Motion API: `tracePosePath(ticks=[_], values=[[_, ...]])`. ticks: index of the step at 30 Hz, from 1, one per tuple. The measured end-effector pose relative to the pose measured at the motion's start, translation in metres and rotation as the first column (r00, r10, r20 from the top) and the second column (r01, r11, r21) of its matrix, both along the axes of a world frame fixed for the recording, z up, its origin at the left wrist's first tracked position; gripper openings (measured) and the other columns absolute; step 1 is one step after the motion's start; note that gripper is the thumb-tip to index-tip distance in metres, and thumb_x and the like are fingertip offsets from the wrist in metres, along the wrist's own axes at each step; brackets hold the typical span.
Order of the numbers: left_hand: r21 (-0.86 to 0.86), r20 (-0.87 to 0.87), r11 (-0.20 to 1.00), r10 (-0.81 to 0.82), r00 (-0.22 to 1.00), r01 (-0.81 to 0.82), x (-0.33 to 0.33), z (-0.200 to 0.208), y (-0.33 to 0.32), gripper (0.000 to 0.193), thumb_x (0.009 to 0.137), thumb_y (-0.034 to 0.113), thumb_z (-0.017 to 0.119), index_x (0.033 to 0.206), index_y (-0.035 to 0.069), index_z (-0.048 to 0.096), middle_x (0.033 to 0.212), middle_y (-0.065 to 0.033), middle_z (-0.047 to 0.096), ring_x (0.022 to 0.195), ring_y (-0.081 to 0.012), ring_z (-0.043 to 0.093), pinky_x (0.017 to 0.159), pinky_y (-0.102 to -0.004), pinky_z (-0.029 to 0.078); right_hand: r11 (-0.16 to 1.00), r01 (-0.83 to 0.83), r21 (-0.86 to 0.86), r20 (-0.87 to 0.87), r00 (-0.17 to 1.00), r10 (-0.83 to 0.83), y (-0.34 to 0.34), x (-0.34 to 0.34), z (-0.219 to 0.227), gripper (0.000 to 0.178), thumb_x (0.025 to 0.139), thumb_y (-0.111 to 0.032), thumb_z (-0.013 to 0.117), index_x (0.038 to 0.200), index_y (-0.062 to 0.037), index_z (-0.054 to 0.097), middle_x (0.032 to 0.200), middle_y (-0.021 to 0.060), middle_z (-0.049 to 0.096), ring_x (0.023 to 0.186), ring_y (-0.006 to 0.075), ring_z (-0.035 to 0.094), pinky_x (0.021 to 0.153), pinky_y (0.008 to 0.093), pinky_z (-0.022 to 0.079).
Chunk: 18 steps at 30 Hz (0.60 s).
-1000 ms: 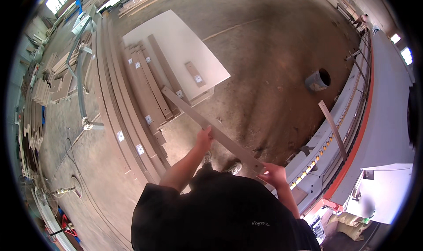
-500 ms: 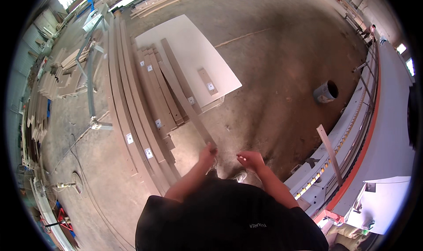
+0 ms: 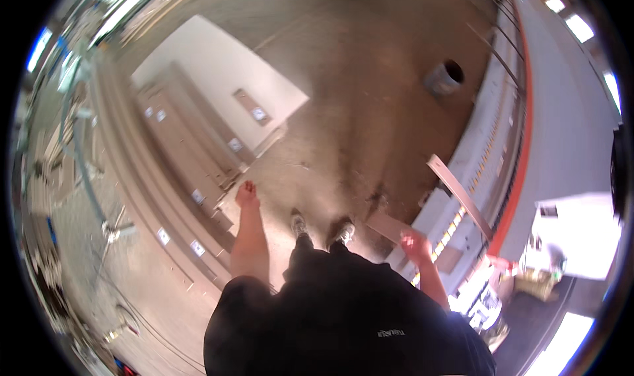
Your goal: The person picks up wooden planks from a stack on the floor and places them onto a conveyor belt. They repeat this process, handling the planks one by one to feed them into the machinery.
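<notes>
Visibly, the right hand [image 3: 416,245] grasps one end of a short brown board [image 3: 385,225], which slants away to the upper left over the floor, just beside the left edge of a long grey machine [image 3: 561,112], near that machine's lower end. The left hand [image 3: 247,194] is just beside the lower right end of a row of long brown boards [image 3: 181,141]; its fingers appear curled and nothing is seen in them, but blur prevents telling whether it is released or clenched. The row covers the left edge of a white panel [image 3: 218,62]. A labelled brown strip [image 3: 247,102] lies near the panel's right-hand corner. A pale strip [image 3: 460,194] lies slantwise across the machine's left edge, and a grey bucket [image 3: 439,82] is on the floor nearby.
</notes>
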State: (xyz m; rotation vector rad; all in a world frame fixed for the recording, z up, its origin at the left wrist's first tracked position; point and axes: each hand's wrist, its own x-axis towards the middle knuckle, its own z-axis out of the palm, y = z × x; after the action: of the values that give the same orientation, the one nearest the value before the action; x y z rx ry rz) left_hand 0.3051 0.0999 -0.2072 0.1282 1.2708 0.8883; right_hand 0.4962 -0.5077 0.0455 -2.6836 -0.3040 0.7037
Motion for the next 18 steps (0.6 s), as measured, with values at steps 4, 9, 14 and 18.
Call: tracePosePath(ticks=[4,9,14,18], values=[[0.137,0.048,0.861,-0.499,0.865,0.489,-0.013,0.021,-0.083,0.016,0.100,0.014,0.060,0.107,0.001,0.065,0.095,-0.0084,0.069,0.084,-0.0195,0.068,0.075,-0.0310,0.058,0.991,0.063,-0.119,0.314,0.949,-0.022,-0.077,0.069,0.015,0.055,0.084,-0.037,0.077,0.134,-0.0198,0.063,0.119,0.0137,0.072,0.110,0.0332,0.069,0.094,0.0461,0.056],[-0.024,-0.046,0.421,-0.906,0.420,0.907,-0.033,0.058,-0.207,0.015,0.097,0.012,0.063,0.111,0.006,0.066,0.093,-0.0072,0.070,0.085,-0.0196,0.070,0.071,-0.0328,0.057,0.885,0.300,-0.356,0.383,0.911,-0.154,-0.199,0.140,0.009,0.087,0.078,-0.022,0.080,0.155,-0.0149,0.039,0.156,0.0095,0.045,0.143,0.0333,0.043,0.119,0.0446,0.039],[0.049,-0.467,-0.406,-0.817,-0.339,0.912,-0.043,0.101,-0.279,0.021,0.090,0.023,0.066,0.096,0.004,0.073,0.084,-0.0082,0.071,0.082,-0.0191,0.068,0.078,-0.0351,0.055,0.797,0.174,-0.579,0.164,0.982,-0.095,-0.221,0.140,0.004,0.065,0.068,-0.029,0.084,0.130,-0.0225,0.064,0.127,0.0078,0.070,0.119,0.0321,0.066,0.100,0.0484,0.053],[0.173,-0.409,-0.446,-0.843,-0.348,0.878,-0.018,0.105,-0.282,0.043,0.095,0.031,0.070,0.127,0.002,0.068,0.111,-0.0145,0.074,0.102,-0.0205,0.071,0.088,-0.0346,0.055,0.916,0.071,-0.394,0.271,0.962,0.042,-0.182,0.095,0.025,0.060,0.065,-0.033,0.088,0.121,-0.0215,0.071,0.113,0.0062,0.074,0.108,0.0294,0.069,0.092,0.0460,0.056]])
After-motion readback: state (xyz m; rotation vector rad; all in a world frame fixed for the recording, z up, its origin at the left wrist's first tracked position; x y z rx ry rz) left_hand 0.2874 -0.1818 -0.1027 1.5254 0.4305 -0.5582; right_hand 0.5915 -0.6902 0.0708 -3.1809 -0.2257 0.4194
